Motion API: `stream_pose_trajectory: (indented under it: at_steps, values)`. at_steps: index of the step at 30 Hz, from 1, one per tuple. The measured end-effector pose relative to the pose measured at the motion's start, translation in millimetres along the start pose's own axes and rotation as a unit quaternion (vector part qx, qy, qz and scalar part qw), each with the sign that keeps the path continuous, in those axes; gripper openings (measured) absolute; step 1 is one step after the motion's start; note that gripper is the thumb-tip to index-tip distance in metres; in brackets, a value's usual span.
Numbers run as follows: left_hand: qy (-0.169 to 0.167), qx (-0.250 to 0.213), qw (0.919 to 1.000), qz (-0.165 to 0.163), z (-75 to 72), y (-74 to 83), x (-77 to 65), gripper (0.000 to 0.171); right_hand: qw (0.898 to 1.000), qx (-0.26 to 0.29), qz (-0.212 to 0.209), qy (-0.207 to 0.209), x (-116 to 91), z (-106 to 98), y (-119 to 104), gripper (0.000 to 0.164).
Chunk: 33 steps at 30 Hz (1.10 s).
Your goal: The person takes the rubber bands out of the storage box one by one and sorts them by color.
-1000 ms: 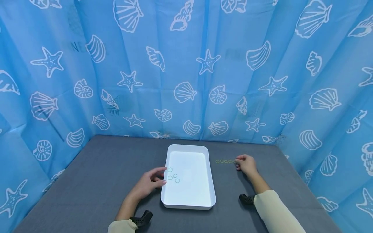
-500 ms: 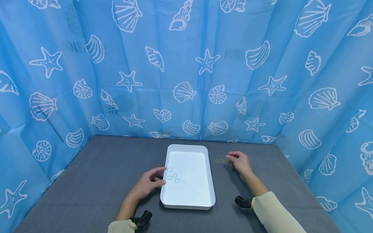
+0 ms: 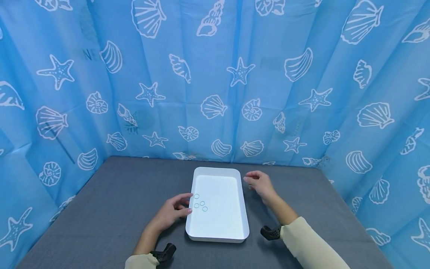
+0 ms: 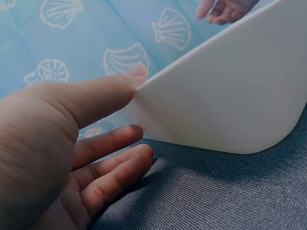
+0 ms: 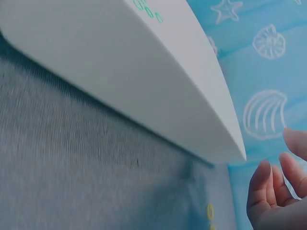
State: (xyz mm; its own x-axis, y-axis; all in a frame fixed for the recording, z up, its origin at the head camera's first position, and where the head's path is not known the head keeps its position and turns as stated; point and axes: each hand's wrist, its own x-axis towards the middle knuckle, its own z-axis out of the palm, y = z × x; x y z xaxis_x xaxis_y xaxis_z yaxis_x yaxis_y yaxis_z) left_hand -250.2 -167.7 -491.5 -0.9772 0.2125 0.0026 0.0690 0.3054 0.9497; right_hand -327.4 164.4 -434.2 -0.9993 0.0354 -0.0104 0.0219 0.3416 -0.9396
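A shallow white rectangular tray [image 3: 220, 209] stands on the grey cloth. Several thin blue-green rings [image 3: 202, 203] lie at the left of its floor. My left hand [image 3: 172, 211] touches the tray's left side, the thumb [image 4: 108, 98] at the rim and the other fingers loosely bent below. Past the tray's right wall, my right hand [image 3: 262, 186] hovers with fingers loosely curled. Nothing shows between its thumb and fingers [image 5: 261, 184]. Under it are small yellow rings [image 5: 210, 212], most of them hidden by the hand in the head view.
Grey cloth [image 3: 117, 209] covers the table. A blue curtain [image 3: 215, 82] printed with white shells and starfish hangs round the back and sides. Each wrist bears a black device, such as the one on the right [image 3: 271, 232].
My right hand has moved left along the row of yellow rings, toward the tray, and now covers most of the row. My left hand and the blue-green rings have stayed in place.
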Motion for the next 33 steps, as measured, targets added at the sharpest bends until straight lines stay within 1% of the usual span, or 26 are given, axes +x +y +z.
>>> stream_pose_trajectory:
  at_steps: [6, 8, 14, 18, 22, 25, 27, 30, 33]
  values:
    - [-0.003, -0.002, 1.0, 0.001, 0.1, -1.0, 0.2, 0.053, 1.0, 0.0, 0.004, -0.01, 0, 20, -9, 0.026]
    - [-0.003, -0.003, 1.0, 0.003, 0.0, -1.3, 0.0, 0.053, 1.0, -0.005, -0.002, -0.019, -1, 26, -11, 0.026]
    - [-0.004, -0.004, 1.0, 0.005, 0.3, -1.9, -0.1, 0.052, 0.998, -0.044, -0.023, -0.048, -3, 43, -19, 0.028]
    - [-0.003, -0.005, 1.0, 0.003, 0.7, -2.4, 0.4, 0.053, 0.996, -0.065, -0.025, -0.062, -4, 53, -24, 0.03]
    - [0.003, -0.006, 1.0, -0.001, 1.4, -2.8, 0.3, 0.055, 0.992, -0.09, -0.027, -0.087, -6, 61, -29, 0.032]
    - [0.006, -0.005, 1.0, 0.0, 1.6, -2.2, 0.0, 0.056, 0.986, -0.115, -0.037, -0.112, -7, 66, -33, 0.033]
    - [0.005, -0.004, 1.0, 0.0, 1.5, -1.7, 0.3, 0.055, 0.98, -0.135, -0.046, -0.135, -8, 69, -35, 0.034]
    - [0.004, -0.002, 1.0, -0.001, 1.3, -1.1, 1.1, 0.054, 0.967, -0.175, -0.057, -0.177, -8, 73, -38, 0.035]
    - [0.004, -0.001, 1.0, -0.006, 1.7, 0.2, 1.4, 0.054, 0.95, -0.207, -0.073, -0.221, -6, 78, -38, 0.036]
